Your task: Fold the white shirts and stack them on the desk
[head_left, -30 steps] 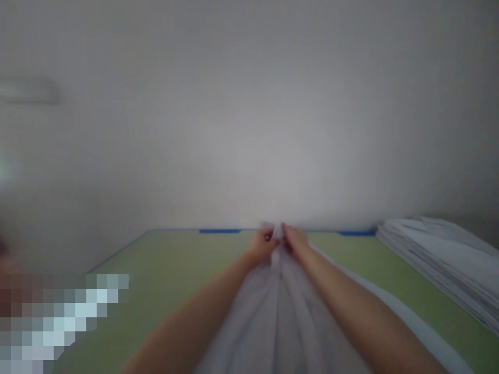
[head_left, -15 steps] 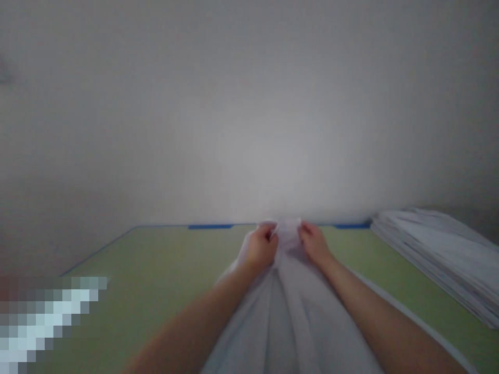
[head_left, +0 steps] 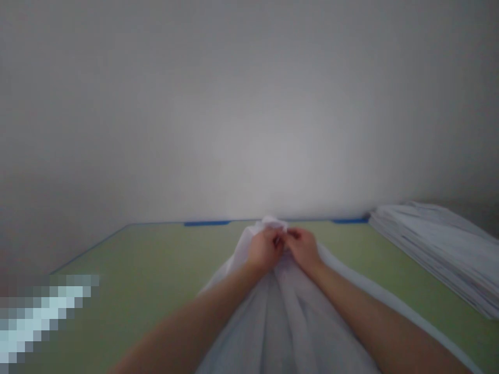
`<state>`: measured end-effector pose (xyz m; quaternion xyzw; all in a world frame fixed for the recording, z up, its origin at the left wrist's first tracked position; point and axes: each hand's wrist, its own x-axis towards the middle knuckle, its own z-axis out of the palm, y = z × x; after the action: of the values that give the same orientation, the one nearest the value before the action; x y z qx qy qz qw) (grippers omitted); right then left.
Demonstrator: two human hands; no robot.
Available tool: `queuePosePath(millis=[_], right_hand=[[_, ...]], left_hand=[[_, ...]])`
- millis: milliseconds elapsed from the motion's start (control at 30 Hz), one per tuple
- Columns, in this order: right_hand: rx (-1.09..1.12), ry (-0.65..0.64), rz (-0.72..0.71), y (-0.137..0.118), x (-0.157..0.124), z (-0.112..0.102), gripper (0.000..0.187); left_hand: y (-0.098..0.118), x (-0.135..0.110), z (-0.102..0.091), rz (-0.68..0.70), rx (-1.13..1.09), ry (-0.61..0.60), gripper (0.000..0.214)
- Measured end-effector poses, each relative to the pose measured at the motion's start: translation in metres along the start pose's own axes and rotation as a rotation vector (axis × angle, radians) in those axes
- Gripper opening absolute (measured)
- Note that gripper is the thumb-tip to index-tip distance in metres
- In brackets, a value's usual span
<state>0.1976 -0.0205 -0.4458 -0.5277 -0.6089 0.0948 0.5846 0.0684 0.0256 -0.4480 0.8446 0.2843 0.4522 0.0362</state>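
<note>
Green surface [head_left: 156,270] edged with blue tape strips [head_left: 207,223], a stack of folded white sheets [head_left: 436,244] at right, blank wall [head_left: 249,104] behind.

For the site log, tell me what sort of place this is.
Probably a workbench for folding or sorting linen: a green-topped table against a bare wall, a stack of flat white sheets at its right, and the left hand and right hand pinching a white cloth.

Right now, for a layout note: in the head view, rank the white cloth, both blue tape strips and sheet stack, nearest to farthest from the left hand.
1. White cloth, in the left hand.
2. Left tape strip, far edge.
3. Right tape strip, far edge.
4. Sheet stack, far right.
</note>
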Motion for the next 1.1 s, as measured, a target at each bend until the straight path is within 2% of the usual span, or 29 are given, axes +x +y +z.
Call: queuePosePath(millis=[133,300,467,533,633,767,833,867,900,1000,1100], right_hand=[[-0.054,0.026,-0.011,0.007,0.002,-0.005,0.031],[0.000,-0.052,-0.077,0.014,0.004,-0.006,0.031],[-0.003,-0.157,-0.121,0.016,0.003,-0.005,0.034],[-0.015,-0.155,-0.108,0.017,0.003,-0.004,0.036],[-0.076,-0.046,-0.073,0.017,0.004,-0.004,0.035],[-0.156,0.204,-0.034,0.013,0.004,-0.008,0.034],[-0.214,0.307,-0.067,0.007,0.001,-0.009,0.031],[-0.253,0.313,-0.112,0.004,-0.001,-0.009,0.028],[-0.292,0.283,-0.171,0.002,-0.003,-0.009,0.025],[-0.380,0.074,-0.309,-0.003,-0.009,-0.005,0.017],[-0.419,0.002,-0.278,-0.001,-0.011,-0.001,0.016]], left_hand=[[-0.003,-0.001,0.004,-0.030,-0.195,-0.033,0.039],[-0.009,0.005,0.006,-0.198,-0.455,0.008,0.023],[-0.015,0.007,0.005,-0.276,-0.392,-0.025,0.022],[-0.016,0.006,0.007,-0.276,-0.358,-0.015,0.024],[-0.016,0.005,0.008,-0.263,-0.318,0.024,0.023],[-0.014,0.005,0.008,-0.234,-0.282,0.070,0.020],[-0.013,0.005,0.007,-0.215,-0.270,0.085,0.020],[-0.012,0.004,0.007,-0.207,-0.271,0.088,0.020],[-0.012,0.004,0.007,-0.203,-0.280,0.081,0.020],[-0.013,0.003,0.008,-0.213,-0.331,0.041,0.017],[-0.016,0.004,0.009,-0.241,-0.344,0.028,0.018]])
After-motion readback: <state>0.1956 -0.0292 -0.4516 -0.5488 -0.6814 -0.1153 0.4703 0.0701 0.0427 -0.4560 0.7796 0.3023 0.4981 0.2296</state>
